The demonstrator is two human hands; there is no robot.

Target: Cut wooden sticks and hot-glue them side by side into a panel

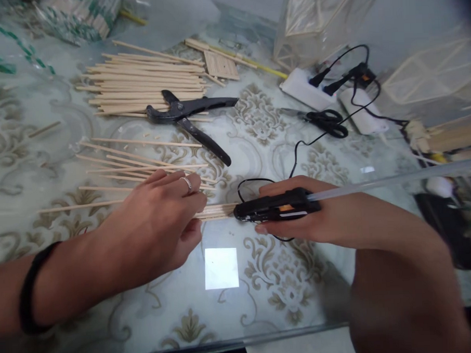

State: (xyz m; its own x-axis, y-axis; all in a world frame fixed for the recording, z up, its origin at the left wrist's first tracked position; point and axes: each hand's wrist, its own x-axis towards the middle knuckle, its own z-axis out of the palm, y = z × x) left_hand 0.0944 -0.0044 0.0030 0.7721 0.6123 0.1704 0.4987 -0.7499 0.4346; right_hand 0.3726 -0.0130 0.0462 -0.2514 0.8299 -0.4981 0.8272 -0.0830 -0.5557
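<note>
My left hand (167,216), with a ring on one finger, is closed on several thin wooden sticks (217,211) lying side by side. Their right ends reach the nozzle end of a black glue gun (278,205). Wrapped round the gun is my right hand (300,225), thumb on the near side. A clear glue stick (376,183) runs out of the gun's back to the right. Loose sticks (140,143) lie spread just beyond my left hand. The fingertips of my left hand are partly hidden.
A pile of sticks (149,76) lies at the back, with a black cutter (178,111) on its near edge. Scissors (329,121) and a white power strip (305,90) are at the back right. The gun's black cord crosses the patterned table (148,315).
</note>
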